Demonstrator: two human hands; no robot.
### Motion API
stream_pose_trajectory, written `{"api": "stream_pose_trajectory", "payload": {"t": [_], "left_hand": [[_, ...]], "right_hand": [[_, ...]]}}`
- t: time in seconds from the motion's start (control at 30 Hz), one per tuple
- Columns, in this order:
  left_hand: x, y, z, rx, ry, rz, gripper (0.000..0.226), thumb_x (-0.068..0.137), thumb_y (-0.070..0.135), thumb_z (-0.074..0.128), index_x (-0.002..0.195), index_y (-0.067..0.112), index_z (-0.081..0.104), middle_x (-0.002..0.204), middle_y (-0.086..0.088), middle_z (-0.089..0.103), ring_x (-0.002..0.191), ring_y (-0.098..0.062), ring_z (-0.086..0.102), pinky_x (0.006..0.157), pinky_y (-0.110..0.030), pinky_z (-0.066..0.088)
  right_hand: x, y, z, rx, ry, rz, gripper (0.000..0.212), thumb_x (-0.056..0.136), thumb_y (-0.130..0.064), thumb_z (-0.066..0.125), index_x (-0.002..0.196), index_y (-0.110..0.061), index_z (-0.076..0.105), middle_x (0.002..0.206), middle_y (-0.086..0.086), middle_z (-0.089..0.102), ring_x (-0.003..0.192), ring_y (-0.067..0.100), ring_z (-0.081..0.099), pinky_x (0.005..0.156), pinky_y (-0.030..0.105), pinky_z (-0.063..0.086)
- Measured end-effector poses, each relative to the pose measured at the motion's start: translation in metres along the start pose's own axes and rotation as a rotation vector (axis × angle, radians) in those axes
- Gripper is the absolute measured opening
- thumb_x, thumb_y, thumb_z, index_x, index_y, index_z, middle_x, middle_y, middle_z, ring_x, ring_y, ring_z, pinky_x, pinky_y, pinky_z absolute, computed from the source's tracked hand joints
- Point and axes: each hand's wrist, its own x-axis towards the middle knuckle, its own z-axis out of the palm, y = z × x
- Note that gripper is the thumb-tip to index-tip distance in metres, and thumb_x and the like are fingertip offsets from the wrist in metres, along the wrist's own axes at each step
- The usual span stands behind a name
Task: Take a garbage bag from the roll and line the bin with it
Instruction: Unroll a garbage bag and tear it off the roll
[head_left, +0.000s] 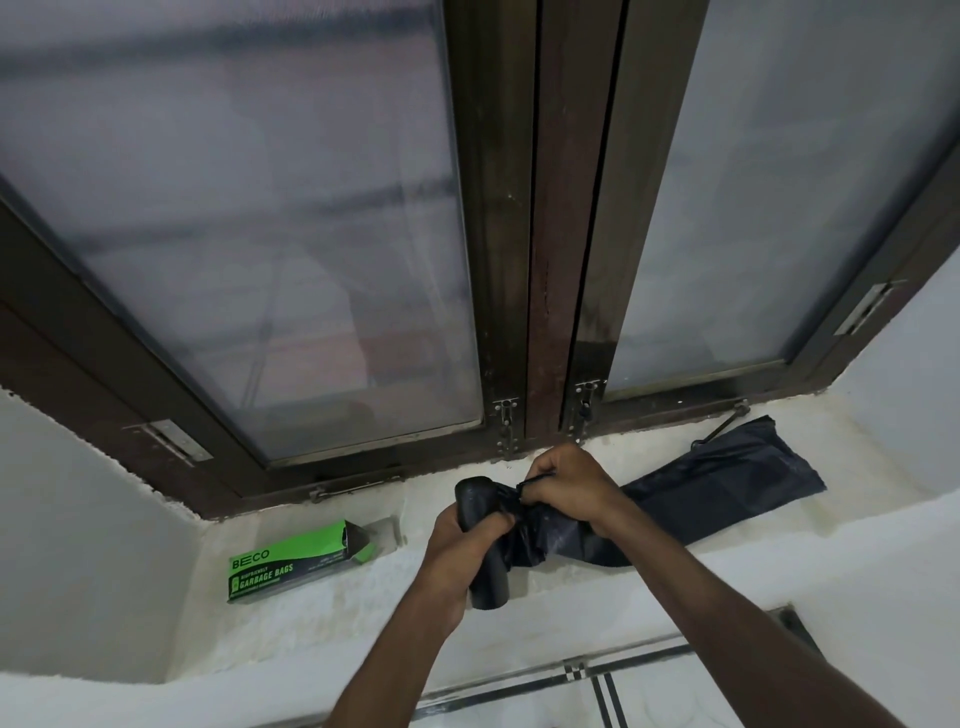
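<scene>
White plaster sill (322, 618) under a dark-framed window (530, 260) is where we work, with frosted panes above and a strip of tiled floor (597, 686) showing below the ledge. At the left of the sill lies the green and black box (291, 561), one end flap open.

Our left hand (457, 540) grips the black roll (480, 545), fingers curled round its upper half. The roll's long axis runs from near the window down toward us, its lower end jutting past the sill's front edge. Our right hand (566, 488) sits just beside the left, to the roll's right, fingers curled and pinching bunched black film close to where it leaves the roll. From that pinch the bag (727, 493) stretches away to the right along the sill, its far end lying flat near the right window corner.

So the bag's length runs crosswise to the roll, and we judge that the tear line should lie between our two hands, which nearly touch. We cannot see any perforation in the crumpled film. Parting them would likely mean drawing the right hand rightward while the left steadies the roll. No bin is in view.
</scene>
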Motion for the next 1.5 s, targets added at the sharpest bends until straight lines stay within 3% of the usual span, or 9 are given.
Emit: {"api": "stream_pose_trajectory", "payload": {"t": [0.23, 0.37, 0.5, 0.67, 0.83, 0.93, 1.03, 1.33, 1.5], "left_hand": [[-0.005, 0.000, -0.002, -0.003, -0.025, 0.028, 0.019, 0.086, 0.006, 0.067, 0.102, 0.017, 0.069, 0.092, -0.004, 0.073, 0.088, -0.020, 0.067, 0.073, -0.028, 0.050], [0.000, 0.003, -0.004, -0.130, 0.068, -0.035, 0.023, 0.086, 0.013, 0.070, 0.108, 0.010, 0.067, 0.096, -0.012, 0.073, 0.090, -0.026, 0.068, 0.071, -0.032, 0.051], [0.008, 0.002, -0.009, -0.252, 0.134, -0.136, 0.032, 0.084, 0.023, 0.074, 0.113, 0.011, 0.065, 0.105, -0.014, 0.074, 0.099, -0.031, 0.069, 0.083, -0.039, 0.056], [0.010, 0.004, -0.011, -0.281, 0.149, -0.142, 0.037, 0.086, 0.025, 0.073, 0.119, 0.012, 0.062, 0.110, -0.013, 0.072, 0.101, -0.030, 0.069, 0.083, -0.040, 0.057], [0.008, 0.008, -0.010, -0.180, 0.180, -0.086, 0.026, 0.087, 0.023, 0.072, 0.109, 0.011, 0.064, 0.100, -0.013, 0.073, 0.091, -0.028, 0.069, 0.072, -0.034, 0.055], [0.005, 0.011, -0.008, -0.142, 0.170, -0.082, 0.017, 0.088, 0.023, 0.071, 0.099, 0.015, 0.062, 0.093, -0.011, 0.071, 0.085, -0.025, 0.068, 0.066, -0.032, 0.054], [0.003, 0.013, -0.006, -0.169, 0.149, -0.098, 0.022, 0.087, 0.023, 0.071, 0.104, 0.011, 0.062, 0.094, -0.014, 0.071, 0.084, -0.027, 0.068, 0.065, -0.033, 0.055], [-0.002, 0.016, -0.006, -0.159, 0.116, -0.097, 0.014, 0.088, 0.017, 0.070, 0.097, 0.012, 0.061, 0.088, -0.013, 0.068, 0.079, -0.025, 0.067, 0.066, -0.032, 0.056], [0.000, 0.022, -0.020, -0.198, 0.201, -0.111, 0.020, 0.086, 0.017, 0.072, 0.100, 0.011, 0.059, 0.091, -0.015, 0.066, 0.080, -0.027, 0.064, 0.062, -0.031, 0.053]], "right_hand": [[0.002, 0.012, -0.005, 0.011, 0.049, 0.099, 0.022, 0.069, -0.009, 0.074, 0.050, -0.008, 0.064, 0.054, 0.001, 0.055, 0.056, 0.015, 0.052, 0.054, 0.026, 0.038], [0.001, 0.018, -0.010, 0.095, -0.039, 0.081, 0.019, 0.074, -0.014, 0.077, 0.072, 0.002, 0.068, 0.065, 0.008, 0.060, 0.066, 0.018, 0.057, 0.064, 0.031, 0.040], [-0.008, 0.007, -0.017, 0.220, -0.147, 0.079, 0.014, 0.088, -0.029, 0.072, 0.096, -0.018, 0.076, 0.096, -0.001, 0.077, 0.092, 0.014, 0.071, 0.087, 0.030, 0.052], [-0.019, 0.001, -0.023, 0.191, -0.391, 0.098, 0.037, 0.079, -0.056, 0.074, 0.099, -0.024, 0.076, 0.103, -0.006, 0.077, 0.103, 0.011, 0.070, 0.096, 0.029, 0.050], [-0.017, 0.008, -0.016, 0.114, -0.355, -0.003, 0.018, 0.077, -0.024, 0.084, 0.094, -0.018, 0.079, 0.098, 0.000, 0.078, 0.099, 0.017, 0.071, 0.094, 0.031, 0.053], [-0.014, 0.007, -0.013, 0.102, -0.294, -0.027, 0.012, 0.078, -0.013, 0.082, 0.090, -0.012, 0.080, 0.093, 0.004, 0.078, 0.087, 0.007, 0.070, 0.076, 0.015, 0.052], [-0.011, 0.005, -0.010, 0.132, -0.258, -0.028, 0.010, 0.079, -0.003, 0.079, 0.088, -0.003, 0.078, 0.088, 0.007, 0.077, 0.079, 0.005, 0.069, 0.071, 0.013, 0.051], [-0.007, 0.008, -0.004, 0.170, -0.228, 0.031, 0.011, 0.075, 0.005, 0.075, 0.083, -0.002, 0.078, 0.082, 0.008, 0.076, 0.079, 0.010, 0.069, 0.079, 0.022, 0.053], [-0.002, 0.027, -0.020, 0.077, -0.097, 0.075, 0.011, 0.071, 0.005, 0.076, 0.074, -0.005, 0.077, 0.079, 0.005, 0.077, 0.080, 0.015, 0.069, 0.081, 0.030, 0.054]]}}
